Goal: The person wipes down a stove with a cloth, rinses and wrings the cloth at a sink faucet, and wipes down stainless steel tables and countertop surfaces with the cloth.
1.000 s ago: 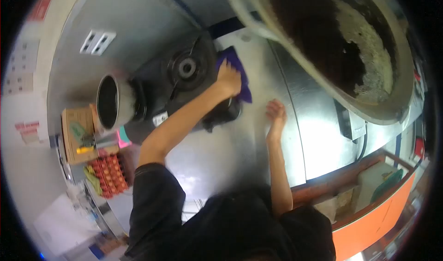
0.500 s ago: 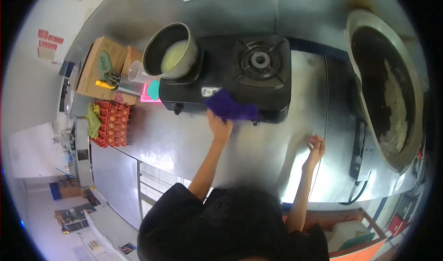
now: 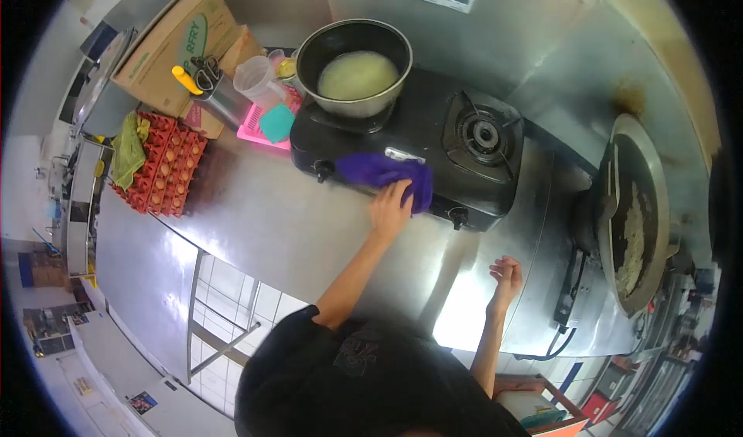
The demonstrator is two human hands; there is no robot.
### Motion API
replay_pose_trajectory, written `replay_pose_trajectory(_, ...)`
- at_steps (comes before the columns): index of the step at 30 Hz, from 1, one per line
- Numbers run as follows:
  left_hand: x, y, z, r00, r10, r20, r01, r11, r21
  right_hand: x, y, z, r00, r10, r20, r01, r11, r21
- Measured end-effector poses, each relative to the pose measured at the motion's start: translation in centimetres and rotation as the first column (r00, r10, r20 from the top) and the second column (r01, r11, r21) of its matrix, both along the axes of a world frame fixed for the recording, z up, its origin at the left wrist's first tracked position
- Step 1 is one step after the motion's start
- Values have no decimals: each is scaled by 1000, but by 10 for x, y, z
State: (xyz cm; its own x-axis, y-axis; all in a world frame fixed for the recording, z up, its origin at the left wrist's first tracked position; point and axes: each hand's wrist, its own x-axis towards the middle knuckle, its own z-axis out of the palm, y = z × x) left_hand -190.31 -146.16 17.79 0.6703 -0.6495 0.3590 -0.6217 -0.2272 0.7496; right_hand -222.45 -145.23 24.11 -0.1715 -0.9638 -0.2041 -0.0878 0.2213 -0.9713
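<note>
My left hand (image 3: 391,209) is closed on a purple cloth (image 3: 383,172), pressed against the front edge of the black two-burner gas stove (image 3: 426,139). The cloth's left end reaches near the left knob (image 3: 323,169), while the right knob (image 3: 458,218) is uncovered. A dark pot (image 3: 354,106) with pale yellowish liquid inside stands on the left burner. Bare iron supports show on the right burner (image 3: 485,134). My right hand (image 3: 507,276) hovers over the steel counter (image 3: 317,240), fingers loosely curled and apart, with nothing visible in them.
Red egg trays (image 3: 164,166) with a green cloth (image 3: 130,151) stand at left. Behind are a cardboard box (image 3: 178,54), a metal holder (image 3: 224,100) with scissors, a plastic jug (image 3: 259,81) and a pink basket (image 3: 255,131). A large wok (image 3: 658,197) stands at right.
My left hand and the purple cloth have slid left along the stove front, uncovering the right knob. The camera view has turned. My right hand stays over the counter, holding nothing visible.
</note>
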Motion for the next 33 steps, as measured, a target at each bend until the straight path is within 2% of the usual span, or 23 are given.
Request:
replay_pose_trajectory(1,8,1,1,964,-157,213,154,988,31,1,6,0,1000,5,-8,-5,1000,-5)
replay_pose_trajectory(2,39,-3,1,945,-6,328,10,1000,-10,-4,15,-1,998,4,-64,-5,1000,-14)
replay_pose_trajectory(3,39,-8,3,948,-13,318,19,1000,-17,-13,26,-3,992,-2,-125,0,1000,-21)
replay_pose_trajectory(7,51,-15,31,970,-22,244,-20,986,167,-21,50,-20,975,-173,-138,180,983,43)
replay_pose_trajectory(9,61,-5,43,978,5,211,-55,971,232,3,37,-16,986,-87,-145,91,996,16)
replay_pose_trajectory(11,78,-6,50,933,-253,257,183,946,267,13,41,-4,988,-8,-156,9,1000,8)
replay_pose_trajectory(13,142,-6,35,965,11,262,-56,985,164,8,52,6,950,-15,-312,-8,997,-74)
replay_pose_trajectory(14,158,6,24,966,-1,257,-44,985,168,-10,62,-3,957,-78,-279,62,996,-64)
replay_pose_trajectory(16,185,8,9,921,374,111,-374,927,-21,-44,80,-26,947,-169,-275,172,985,-13)
replay_pose_trajectory(17,176,9,14,924,365,112,-365,931,-22,-50,86,-33,934,-212,-287,229,973,29)
replay_pose_trajectory(18,156,15,22,976,149,158,-158,987,41,-42,85,-33,933,-215,-290,234,972,31)
replay_pose_trajectory(19,144,22,26,980,-74,184,53,992,116,-24,79,-24,946,-158,-282,174,984,34)
replay_pose_trajectory(20,154,26,24,988,-123,95,120,992,34,-12,79,-17,956,-103,-274,119,992,41)
replay_pose_trajectory(21,165,30,16,987,-136,90,133,990,40,-8,82,-14,954,-114,-278,132,990,47)
replay_pose_trajectory(22,177,31,0,994,105,-37,-107,992,-73,-7,83,-10,953,-86,-289,100,994,34)
replay_pose_trajectory(23,184,26,-13,931,314,-187,-344,926,-156,-8,84,-9,952,-68,-297,76,997,13)
replay_pose_trajectory(25,172,31,-36,845,464,-267,-504,857,-109,-16,95,-20,948,-128,-290,139,990,16)
replay_pose_trajectory(27,138,41,-72,739,496,-456,-573,819,-38,-21,96,-31,969,-176,-172,194,976,96)
replay_pose_trajectory(29,96,44,-84,706,277,-652,-498,849,-178,-12,93,-34,976,-167,-140,175,983,47)
replay_pose_trajectory(30,83,44,-102,708,257,-658,-476,862,-175,-3,89,-30,982,-141,-124,146,989,32)
replay_pose_trajectory(31,72,45,-126,739,141,-659,-295,947,-128,7,85,-23,989,-106,-105,109,994,19)
replay_pose_trajectory(33,55,47,-107,753,22,-658,-102,991,-84,22,80,-11,990,-64,-122,70,997,41)
